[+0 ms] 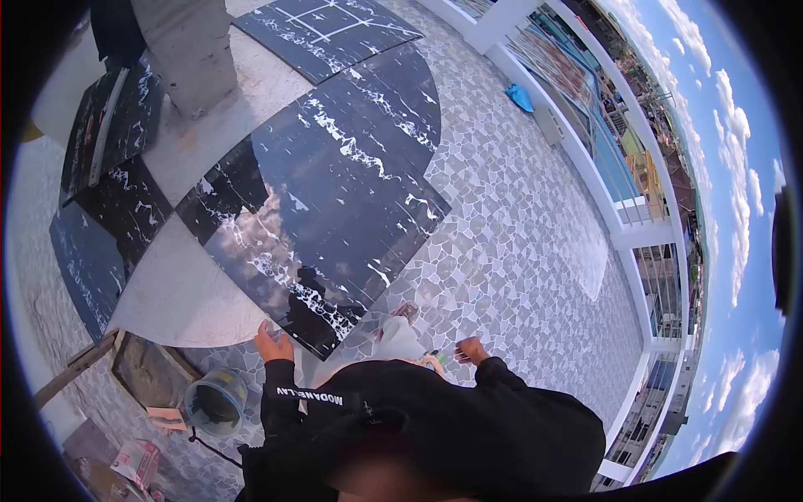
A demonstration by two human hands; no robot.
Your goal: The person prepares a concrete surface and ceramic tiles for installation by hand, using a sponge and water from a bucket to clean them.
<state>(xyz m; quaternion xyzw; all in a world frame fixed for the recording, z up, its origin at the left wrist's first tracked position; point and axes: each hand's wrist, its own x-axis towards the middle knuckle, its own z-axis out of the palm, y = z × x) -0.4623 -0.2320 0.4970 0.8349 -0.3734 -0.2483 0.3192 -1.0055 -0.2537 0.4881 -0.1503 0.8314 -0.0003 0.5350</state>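
Note:
My left hand [274, 343] is at the rounded edge of a pale board [196, 305], fingers extended and apart, beside the near corner of a black slab. That glossy black slab [335, 192] has white marble-like veins and reflects the sky and a dark silhouette. My right hand [471, 350] hangs over the patterned floor to the right of my legs, its fingers slightly bent and apart, with nothing seen in them. A small green thing [438, 358] shows between my right hand and my body, partly hidden.
Behind lies another black slab [368, 29] with white lines. More dark pieces [125, 192] lie left, near a concrete pillar [188, 54]. A bucket [216, 402] and a mortar tray [150, 372] stand lower left. A white railing [619, 209] borders the stone-patterned floor [510, 217]; a blue bag [519, 98] lies beside it.

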